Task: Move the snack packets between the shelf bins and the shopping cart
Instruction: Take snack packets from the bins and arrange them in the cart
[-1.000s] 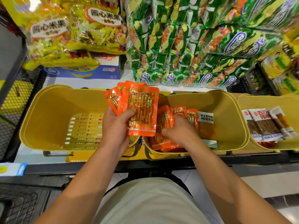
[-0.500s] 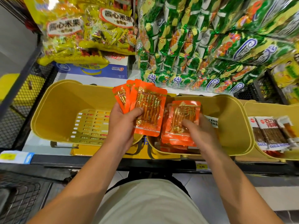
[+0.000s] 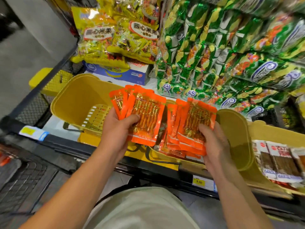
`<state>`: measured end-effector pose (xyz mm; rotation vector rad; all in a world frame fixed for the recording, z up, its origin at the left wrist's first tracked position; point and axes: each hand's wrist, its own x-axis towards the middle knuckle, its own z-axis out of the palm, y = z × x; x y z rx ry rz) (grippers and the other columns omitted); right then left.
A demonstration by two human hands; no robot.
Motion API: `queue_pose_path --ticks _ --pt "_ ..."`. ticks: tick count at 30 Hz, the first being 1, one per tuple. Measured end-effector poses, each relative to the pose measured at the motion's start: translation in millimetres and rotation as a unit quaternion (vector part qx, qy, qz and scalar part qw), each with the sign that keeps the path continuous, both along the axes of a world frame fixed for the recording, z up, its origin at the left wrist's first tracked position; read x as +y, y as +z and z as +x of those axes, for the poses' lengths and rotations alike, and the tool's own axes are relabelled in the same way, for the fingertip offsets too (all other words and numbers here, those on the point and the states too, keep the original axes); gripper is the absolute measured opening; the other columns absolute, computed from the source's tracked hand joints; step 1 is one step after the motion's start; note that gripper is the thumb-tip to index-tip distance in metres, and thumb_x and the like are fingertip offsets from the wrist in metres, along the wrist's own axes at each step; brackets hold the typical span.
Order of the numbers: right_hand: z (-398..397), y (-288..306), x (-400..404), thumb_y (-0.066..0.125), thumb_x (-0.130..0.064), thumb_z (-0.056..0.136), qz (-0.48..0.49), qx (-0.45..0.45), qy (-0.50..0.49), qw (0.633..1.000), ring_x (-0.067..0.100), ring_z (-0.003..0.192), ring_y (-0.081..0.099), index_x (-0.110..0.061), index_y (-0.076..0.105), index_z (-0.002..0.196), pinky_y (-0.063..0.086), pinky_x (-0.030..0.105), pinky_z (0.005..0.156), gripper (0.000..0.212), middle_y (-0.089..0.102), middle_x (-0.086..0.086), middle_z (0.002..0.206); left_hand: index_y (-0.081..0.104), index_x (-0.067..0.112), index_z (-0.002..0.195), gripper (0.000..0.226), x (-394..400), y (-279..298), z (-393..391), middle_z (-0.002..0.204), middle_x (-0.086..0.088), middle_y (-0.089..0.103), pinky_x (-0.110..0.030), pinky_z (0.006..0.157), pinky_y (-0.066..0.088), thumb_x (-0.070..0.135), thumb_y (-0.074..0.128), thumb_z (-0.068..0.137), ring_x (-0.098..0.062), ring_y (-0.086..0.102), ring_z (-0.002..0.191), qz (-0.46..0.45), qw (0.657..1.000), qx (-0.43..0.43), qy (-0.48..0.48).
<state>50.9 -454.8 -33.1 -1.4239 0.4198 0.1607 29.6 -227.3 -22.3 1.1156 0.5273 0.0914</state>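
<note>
My left hand [image 3: 118, 129] grips a fan of several orange snack packets [image 3: 145, 116] above the seam between two yellow shelf bins. My right hand [image 3: 212, 144] grips a second stack of orange packets [image 3: 196, 123], lifted over the middle yellow bin [image 3: 234, 134]. More orange packets [image 3: 173, 152] lie in that bin beneath the stack. The left yellow bin [image 3: 77, 103] shows only its slotted floor. Black wire mesh of the shopping cart [image 3: 21, 180] is at the lower left.
A third yellow bin [image 3: 270, 133] at the right holds white-and-brown snack packets [image 3: 279, 161]. Green bags [image 3: 214, 55] and yellow bags [image 3: 118, 35] are stacked behind the bins, with a blue box [image 3: 115, 74] under the yellow ones. Price tags [image 3: 200, 181] line the shelf edge.
My right hand has lifted a stack of orange packets out of the middle bin, up beside the left hand's fan. The camera has swung left and down.
</note>
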Motion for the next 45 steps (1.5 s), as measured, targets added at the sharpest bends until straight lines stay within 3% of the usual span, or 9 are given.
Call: queue_pose_path --ticks 6,9,13,19,23,30,36,40,45 --pt "-18.1 -1.7 1.8 0.064 -0.025 0.093 0.002 -0.035 0.11 0.993 0.016 0.107 0.069 -0.031 0.066 0.124 0.055 0.038 0.085 0.032 0.07 -0.004 0.122 0.061 0.014 0.117 0.04 -7.7 3.9 -66.0 0.095 -0.004 0.075 -0.037 0.065 0.06 -0.012 0.056 0.088 -0.02 0.073 0.081 0.002 0.991 -0.001 0.132" --pt "-31.1 0.2 12.6 0.069 -0.045 0.076 0.001 -0.025 0.183 0.983 0.016 0.126 0.058 -0.032 0.054 0.14 0.046 0.047 0.106 0.067 0.059 -0.008 0.139 0.059 0.008 0.118 0.037 -10.1 -1.0 -106.1 0.088 -0.002 0.074 -0.032 0.058 0.057 -0.012 0.055 0.087 -0.016 0.071 0.074 0.025 0.978 0.022 0.206" --pt "-51.8 -1.7 40.9 0.062 -0.026 0.083 0.04 -0.046 0.29 0.955 0.022 0.112 0.067 -0.03 0.068 0.115 0.049 0.05 0.102 0.032 0.073 -0.003 0.118 0.059 0.01 0.111 0.034 -11.2 -9.2 -165.8 0.084 -0.001 0.072 -0.027 0.056 0.055 -0.013 0.056 0.086 -0.014 0.069 0.069 0.033 0.949 0.059 0.307" --pt "-86.5 -14.7 95.3 0.061 -0.013 0.094 0.031 -0.031 0.402 0.915 0.016 0.108 0.068 -0.027 0.066 0.117 0.051 0.047 0.099 0.027 0.074 -0.004 0.115 0.065 0.016 0.107 0.032 -3.1 -18.3 -242.2 0.095 -0.006 0.074 -0.041 0.073 0.057 -0.008 0.061 0.086 -0.025 0.071 0.087 0.038 0.894 0.109 0.432" --pt "-115.3 -15.8 139.1 0.061 -0.024 0.085 -0.009 -0.06 0.458 0.887 0.014 0.107 0.069 -0.03 0.066 0.118 0.051 0.045 0.098 0.034 0.074 -0.007 0.113 0.065 0.014 0.11 0.032 11.6 -18.2 -280.7 0.105 -0.014 0.073 -0.053 0.088 0.056 -0.007 0.062 0.085 -0.033 0.07 0.097 0.028 0.865 0.113 0.488" --pt "-179.3 -24.1 238.8 0.063 -0.02 0.089 -0.094 -0.142 0.505 0.846 0.013 0.102 0.068 -0.029 0.062 0.117 0.05 0.051 0.099 0.029 0.072 -0.01 0.107 0.064 0.015 0.115 0.036 72.5 -24.3 -352.4 0.105 -0.011 0.074 -0.059 0.093 0.053 -0.003 0.067 0.084 -0.031 0.071 0.098 0.015 0.828 0.111 0.549" --pt "-245.9 -35.7 327.3 0.062 -0.013 0.093 -0.131 -0.184 0.503 0.834 0.012 0.104 0.064 -0.026 0.058 0.119 0.048 0.043 0.1 0.03 0.068 -0.013 0.109 0.062 0.015 0.121 0.041 148.8 -29.7 -411.3 0.108 -0.01 0.073 -0.054 0.091 0.055 -0.005 0.065 0.085 -0.031 0.07 0.102 0.017 0.836 0.09 0.54" --pt "-281.4 -40.8 372.7 0.061 -0.013 0.093 -0.152 -0.195 0.511 0.824 0.015 0.097 0.063 -0.022 0.056 0.116 0.043 0.032 0.082 0.025 0.065 -0.016 0.097 0.061 0.015 0.123 0.041 188.8 -35.0 -435.0 0.111 -0.011 0.073 -0.054 0.093 0.054 -0.006 0.064 0.087 -0.03 0.07 0.104 0.015 0.855 0.083 0.511" --pt "-309.3 -45.9 416.4 0.058 -0.019 0.097 -0.202 -0.202 0.522 0.804 -0.007 0.075 0.055 -0.026 0.052 0.12 0.04 0.02 0.07 0.025 0.058 -0.021 0.085 0.06 0.014 0.12 0.043 217.9 -43.2 -438.9 0.112 -0.011 0.073 -0.052 0.095 0.054 0.003 0.072 0.08 -0.03 0.069 0.106 -0.001 0.883 0.096 0.46"
